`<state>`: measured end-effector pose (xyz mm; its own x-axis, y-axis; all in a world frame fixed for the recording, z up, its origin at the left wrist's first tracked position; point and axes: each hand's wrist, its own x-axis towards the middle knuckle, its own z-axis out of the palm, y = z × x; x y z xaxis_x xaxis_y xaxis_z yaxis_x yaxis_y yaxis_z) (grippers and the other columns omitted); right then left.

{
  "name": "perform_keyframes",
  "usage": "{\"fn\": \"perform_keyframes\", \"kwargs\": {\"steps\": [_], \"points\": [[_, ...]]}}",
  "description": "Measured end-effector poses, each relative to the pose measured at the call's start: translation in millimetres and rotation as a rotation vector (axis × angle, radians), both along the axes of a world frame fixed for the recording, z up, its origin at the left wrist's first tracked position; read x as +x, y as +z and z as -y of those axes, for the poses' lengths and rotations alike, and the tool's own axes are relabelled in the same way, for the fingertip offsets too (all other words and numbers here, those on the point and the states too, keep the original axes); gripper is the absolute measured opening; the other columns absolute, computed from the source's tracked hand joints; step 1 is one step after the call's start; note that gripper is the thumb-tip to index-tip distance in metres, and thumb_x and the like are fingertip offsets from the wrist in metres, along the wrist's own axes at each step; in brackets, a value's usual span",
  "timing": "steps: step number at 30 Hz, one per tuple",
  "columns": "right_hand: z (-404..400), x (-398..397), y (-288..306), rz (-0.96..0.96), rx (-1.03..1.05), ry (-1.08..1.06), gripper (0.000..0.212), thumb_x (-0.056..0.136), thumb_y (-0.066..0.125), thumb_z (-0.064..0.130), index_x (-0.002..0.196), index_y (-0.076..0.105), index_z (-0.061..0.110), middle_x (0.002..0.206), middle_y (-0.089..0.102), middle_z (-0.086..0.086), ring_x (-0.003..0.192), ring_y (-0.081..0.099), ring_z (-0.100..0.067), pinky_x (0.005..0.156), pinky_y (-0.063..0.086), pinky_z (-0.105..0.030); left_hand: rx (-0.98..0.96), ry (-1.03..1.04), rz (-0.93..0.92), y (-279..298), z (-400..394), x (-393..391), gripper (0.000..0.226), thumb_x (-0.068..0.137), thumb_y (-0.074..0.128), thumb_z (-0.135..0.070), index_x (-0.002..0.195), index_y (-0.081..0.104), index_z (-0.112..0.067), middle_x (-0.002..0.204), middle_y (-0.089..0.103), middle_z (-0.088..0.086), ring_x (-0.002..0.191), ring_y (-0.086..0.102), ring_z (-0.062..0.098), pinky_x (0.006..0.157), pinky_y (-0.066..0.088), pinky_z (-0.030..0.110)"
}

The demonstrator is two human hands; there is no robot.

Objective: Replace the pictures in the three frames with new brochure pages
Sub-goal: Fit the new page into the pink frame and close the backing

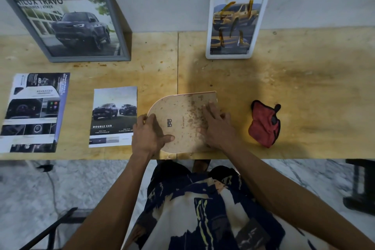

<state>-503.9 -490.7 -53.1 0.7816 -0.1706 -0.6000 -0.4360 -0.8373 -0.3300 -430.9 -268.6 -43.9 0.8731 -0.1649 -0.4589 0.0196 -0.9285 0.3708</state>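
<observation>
Left hand (149,134) grips the arched frame back (182,122) by its rounded end; right hand (216,126) presses flat on it, left of the red cloth (263,126)

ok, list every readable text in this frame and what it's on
"HILUX TRAVO": grey frame, top of its picture.
"DOUBLE CAB": loose page beside the left hand.
"ADVANCED", "POWERTRAIN & OFF-ROAD ABILITY": brochure at far left.
Smaller print, white frame caption, arched board mark: too blurred.

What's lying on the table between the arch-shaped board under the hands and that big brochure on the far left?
In the head view, one loose brochure page showing two dark pickups, headed "Double Cab", lies flat between the arch-shaped board and the large brochure.
</observation>
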Motion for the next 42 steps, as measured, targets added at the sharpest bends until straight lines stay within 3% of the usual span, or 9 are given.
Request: {"fn": "perform_keyframes", "kwargs": {"steps": [5, 10, 16, 25, 30, 36, 39, 40, 42], "points": [[14.8, 4.8, 6.4, 0.088, 0.069, 0.033, 0.073, 0.099, 0.050, 0.032, 0.156, 0.006, 0.026, 0.164, -0.008, 0.005, 0.140, 0.013, -0.038, 0.113, 0.020, -0.042, -0.007, 0.011, -0.005, 2.4, 0.9, 1.9, 0.105, 0.056, 0.093, -0.049, 0.142, 0.046, -0.013, 0.146, 0.038, 0.013, 0.133, 0.037, 0.037, 0.102, 0.045, 0.050], [22.1, -9.4, -5.6, 0.282, 0.212, -0.371, 0.086, 0.089, 0.071, 0.027, 0.156, 0.019, 0.019, 0.162, 0.014, -0.001, 0.145, 0.023, -0.025, 0.115, 0.025, -0.034, -0.046, 0.032, 0.017, 0.2, 3.7, 2.2, 0.115, 0.053, 0.096, -0.045, 0.148, 0.038, -0.015, 0.144, 0.039, 0.013, 0.131, 0.038, 0.037, 0.101, 0.046, 0.053], [31.3, -2.8, -11.9, 0.240, 0.142, -0.150, 0.083, 0.090, 0.066, 0.042, 0.155, 0.017, 0.025, 0.152, 0.022, -0.004, 0.130, 0.040, -0.029, 0.100, 0.045, -0.039, 0.002, 0.007, -0.004, -0.3, 5.8, 3.7, 0.101, 0.055, 0.095, -0.045, 0.138, 0.045, -0.015, 0.143, 0.037, 0.014, 0.132, 0.036, 0.038, 0.098, 0.048, 0.053], [33.6, 4.7, -5.8, 0.188, 0.205, -0.190, 0.079, 0.090, 0.069, 0.032, 0.154, 0.024, 0.026, 0.148, 0.023, -0.004, 0.122, 0.046, -0.023, 0.097, 0.045, -0.032, 0.053, -0.029, -0.030, 2.6, 5.8, 6.1, 0.096, 0.051, 0.095, -0.047, 0.126, 0.049, -0.011, 0.138, 0.041, 0.016, 0.125, 0.043, 0.039, 0.094, 0.051, 0.054], [27.1, -2.8, -2.6, 0.341, 0.272, -0.297, 0.056, 0.089, 0.072, 0.023, 0.140, 0.052, 0.017, 0.140, 0.040, 0.001, 0.121, 0.051, -0.020, 0.088, 0.042, -0.018, 0.086, -0.076, -0.056, 11.9, 10.4, 6.3, 0.115, 0.038, 0.097, -0.053, 0.130, 0.043, -0.011, 0.138, 0.036, 0.014, 0.126, 0.038, 0.038, 0.097, 0.048, 0.057], [39.0, -18.0, -10.8, 0.147, 0.298, -0.108, 0.092, 0.080, 0.080, 0.026, 0.155, 0.026, 0.022, 0.162, 0.007, -0.005, 0.147, 0.017, -0.025, 0.117, 0.021, -0.027, 0.104, -0.055, -0.043, 9.2, 16.2, -3.2, 0.118, 0.046, 0.098, -0.044, 0.139, 0.032, -0.011, 0.144, 0.027, 0.014, 0.132, 0.030, 0.040, 0.098, 0.045, 0.058], [40.4, -22.7, -11.9, 0.178, 0.485, -0.276, 0.082, 0.084, 0.076, 0.011, 0.152, 0.031, 0.013, 0.150, 0.020, 0.009, 0.134, 0.026, -0.009, 0.092, 0.026, 0.006, 0.134, -0.063, -0.048, 7.3, 16.2, -5.7, 0.121, 0.048, 0.096, -0.048, 0.142, 0.030, -0.012, 0.146, 0.026, 0.014, 0.131, 0.031, 0.040, 0.097, 0.047, 0.058], [39.1, -22.3, -10.5, 0.215, 0.506, -0.320, 0.079, 0.082, 0.076, 0.007, 0.150, 0.035, 0.009, 0.144, 0.025, 0.010, 0.129, 0.031, -0.007, 0.084, 0.028, 0.009, 0.160, -0.071, -0.052, 7.7, 15.8, -6.5, 0.121, 0.048, 0.096, -0.050, 0.142, 0.029, -0.012, 0.146, 0.027, 0.014, 0.132, 0.031, 0.040, 0.096, 0.047, 0.058], [37.0, -23.7, -9.9, 0.264, 0.425, -0.253, 0.077, 0.080, 0.080, 0.013, 0.147, 0.040, 0.013, 0.147, 0.027, 0.004, 0.128, 0.037, -0.012, 0.093, 0.038, -0.003, 0.214, -0.107, -0.045, 9.9, 15.1, -7.9, 0.121, 0.049, 0.094, -0.054, 0.143, 0.028, -0.016, 0.147, 0.026, 0.012, 0.132, 0.030, 0.038, 0.096, 0.048, 0.059]]}}
